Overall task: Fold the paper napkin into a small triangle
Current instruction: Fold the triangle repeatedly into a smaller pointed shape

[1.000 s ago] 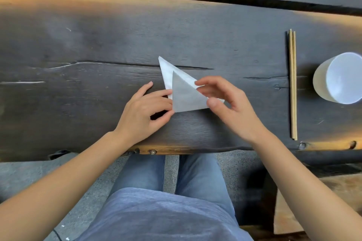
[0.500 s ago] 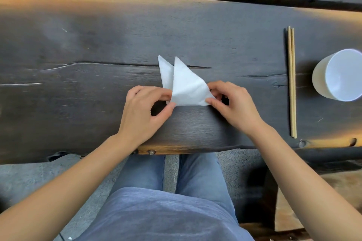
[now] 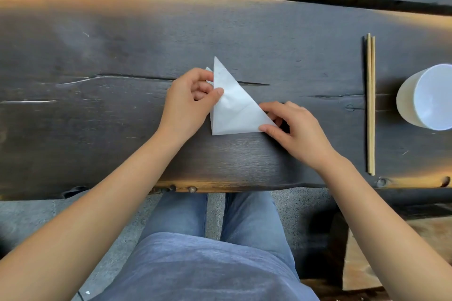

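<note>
A white paper napkin (image 3: 232, 105) lies folded as a triangle on the dark wooden table (image 3: 122, 56), its tip pointing away from me. A thin sliver of the lower layer shows at its upper left. My left hand (image 3: 188, 105) pinches the napkin's left edge between thumb and fingers. My right hand (image 3: 296, 129) pinches the napkin's right corner with thumb and forefinger, close to the tabletop.
A pair of wooden chopsticks (image 3: 370, 105) lies lengthwise to the right. Beyond them a white cup (image 3: 428, 98) stands at the right edge of view. The table's near edge (image 3: 220, 186) runs just above my lap.
The upper flap has swung over from the lower right to lie flat over the lower layer. My left hand moved up along the left edge; my right hand shifted to the right corner.
</note>
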